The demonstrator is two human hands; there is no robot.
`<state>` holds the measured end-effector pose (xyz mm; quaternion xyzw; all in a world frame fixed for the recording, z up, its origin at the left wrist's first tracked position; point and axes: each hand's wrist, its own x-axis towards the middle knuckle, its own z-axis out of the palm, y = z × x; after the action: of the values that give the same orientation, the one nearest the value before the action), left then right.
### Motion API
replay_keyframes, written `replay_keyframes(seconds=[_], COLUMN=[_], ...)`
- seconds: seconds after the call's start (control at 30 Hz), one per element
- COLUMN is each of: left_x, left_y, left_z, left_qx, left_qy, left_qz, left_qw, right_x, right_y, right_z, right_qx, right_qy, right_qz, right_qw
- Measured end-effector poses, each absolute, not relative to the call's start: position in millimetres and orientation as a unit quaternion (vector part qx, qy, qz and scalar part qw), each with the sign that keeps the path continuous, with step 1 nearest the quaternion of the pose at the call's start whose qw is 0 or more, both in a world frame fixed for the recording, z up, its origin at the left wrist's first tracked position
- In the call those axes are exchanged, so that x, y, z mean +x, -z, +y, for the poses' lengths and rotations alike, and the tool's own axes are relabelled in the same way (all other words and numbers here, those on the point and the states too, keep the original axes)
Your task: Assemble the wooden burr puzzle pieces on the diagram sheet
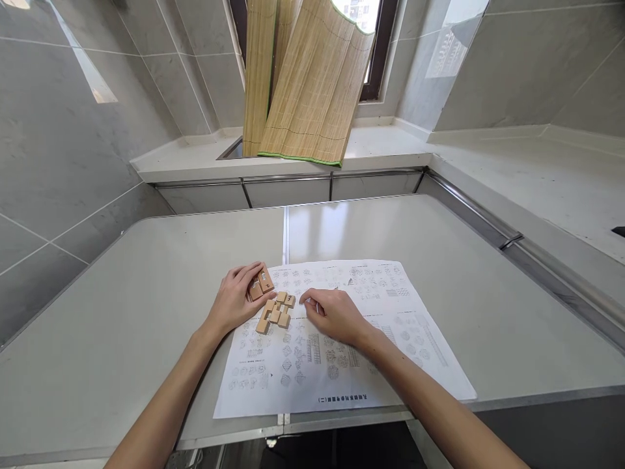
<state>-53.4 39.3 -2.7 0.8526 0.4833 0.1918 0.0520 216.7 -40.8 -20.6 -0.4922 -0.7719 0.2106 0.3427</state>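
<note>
My left hand [236, 294] is curled around reddish-brown notched wooden puzzle pieces [261, 281], with the thumb below and the fingertips over the top. One of these pieces bears a dark mark. Just to the right of the thumb, several pale wooden puzzle pieces [276, 314] lie close together on a printed sheet [312, 387]; a dark mark shows on one. My right hand [336, 312] rests on the sheet to the right of them, apart from the pieces. Its fingers are curled in and nothing shows between them.
The sheet carries many small line diagrams and lies on a light folding table [161, 260] with a centre seam. Beyond it are a metal rail [288, 176] and a white ledge [385, 140]. A bamboo mat [317, 85] hangs at the window. Grey tiled walls stand on both sides.
</note>
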Motion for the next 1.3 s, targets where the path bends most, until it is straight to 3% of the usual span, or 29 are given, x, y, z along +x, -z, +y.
replay_keyframes(seconds=[0.33,0.6,1.03,1.3], left_x=[-50.5,-53.2,-58.5,-57.0], left_y=[2.8,-5.7,-2.4,-6.3], left_z=[42.1,36.7,52.5,47.5], left_qx=[0.863,0.852,0.85,0.862], left_qy=[-0.206,-0.243,-0.166,-0.181], left_qz=[0.462,0.463,0.5,0.473], left_qw=[-0.008,0.002,0.001,-0.026], right_x=[217.0,216.9,216.7,216.4], right_y=[19.9,19.6,19.4,18.4], right_z=[-41.2,-40.6,-38.9,-38.8], right_qx=[-0.494,-0.493,-0.493,-0.488], right_qy=[-0.215,-0.214,-0.213,-0.238], right_qz=[-0.77,-0.772,-0.772,-0.764], right_qw=[0.341,0.341,0.34,0.349])
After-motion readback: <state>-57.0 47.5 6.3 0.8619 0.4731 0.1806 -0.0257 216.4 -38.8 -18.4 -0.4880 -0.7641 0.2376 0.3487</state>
